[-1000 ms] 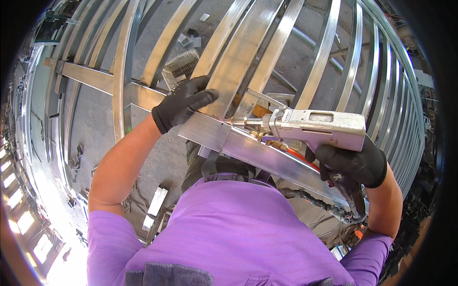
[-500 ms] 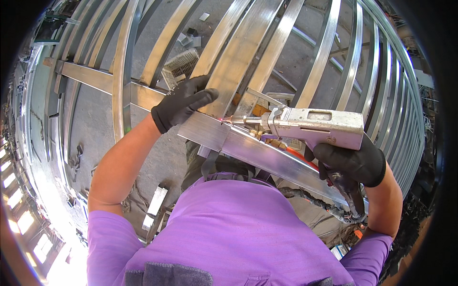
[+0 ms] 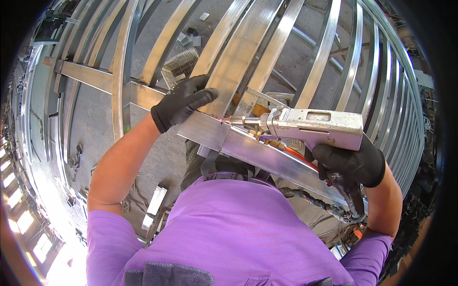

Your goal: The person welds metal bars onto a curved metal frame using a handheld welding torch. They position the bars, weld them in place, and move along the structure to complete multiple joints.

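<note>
My right hand [image 3: 350, 159], in a black glove, grips the handle of a silver handheld laser welding gun [image 3: 319, 125]. The gun's copper-coloured nozzle points left and meets a metal joint, where a small reddish glow shows. That joint lies between a wide upright metal bar [image 3: 243, 52] and the near crosswise metal rail [image 3: 202, 129]. My left hand [image 3: 185, 101], also black-gloved, lies on the frame just left of the nozzle, its thumb stretched out toward the bar and its fingers partly hidden. Under the gun run brass fittings and an orange hose [image 3: 298, 155].
Several parallel metal bars [image 3: 324, 57] span the frame ahead and to the right. A plastic crate [image 3: 180, 66] with offcuts stands on the floor below the bars. A dark wrapped cable [image 3: 324, 206] hangs from the gun near my right side. A white metal piece [image 3: 154, 208] lies at lower left.
</note>
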Available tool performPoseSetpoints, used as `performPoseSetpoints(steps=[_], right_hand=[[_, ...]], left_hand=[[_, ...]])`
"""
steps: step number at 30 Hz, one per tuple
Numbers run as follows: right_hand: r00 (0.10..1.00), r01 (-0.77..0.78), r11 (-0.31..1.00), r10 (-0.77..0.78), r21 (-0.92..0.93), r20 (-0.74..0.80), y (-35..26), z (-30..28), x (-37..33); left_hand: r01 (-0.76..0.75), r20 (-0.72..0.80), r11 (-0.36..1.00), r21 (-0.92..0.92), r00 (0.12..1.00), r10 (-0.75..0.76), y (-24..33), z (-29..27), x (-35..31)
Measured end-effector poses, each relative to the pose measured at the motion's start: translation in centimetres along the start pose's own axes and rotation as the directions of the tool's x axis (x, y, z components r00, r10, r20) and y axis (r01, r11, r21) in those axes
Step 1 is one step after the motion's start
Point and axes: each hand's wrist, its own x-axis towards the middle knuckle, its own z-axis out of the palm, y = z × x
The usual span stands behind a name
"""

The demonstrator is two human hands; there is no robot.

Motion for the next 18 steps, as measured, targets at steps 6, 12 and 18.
performPoseSetpoints(steps=[6, 12, 18], right_hand=[[1.0, 0.018, 1.0, -0.019, -0.013, -0.009, 0.0, 0.2, -0.1], [1.0, 0.026, 0.999, -0.026, -0.028, -0.013, 0.0, 0.3, -0.2], [1.0, -0.003, 0.999, 0.003, -0.044, 0.012, 0.0, 0.2, 0.1]], left_hand=[[0.014, -0.001, 0.999, 0.028, 1.0, -0.014, 0.2, 0.0, 0.1], [-0.109, -0.003, 0.991, -0.078, 0.994, 0.109, 0.9, 0.3, -0.3], [-0.014, -0.034, 1.0, -0.026, 0.999, 0.013, 1.3, 0.6, -0.1]])
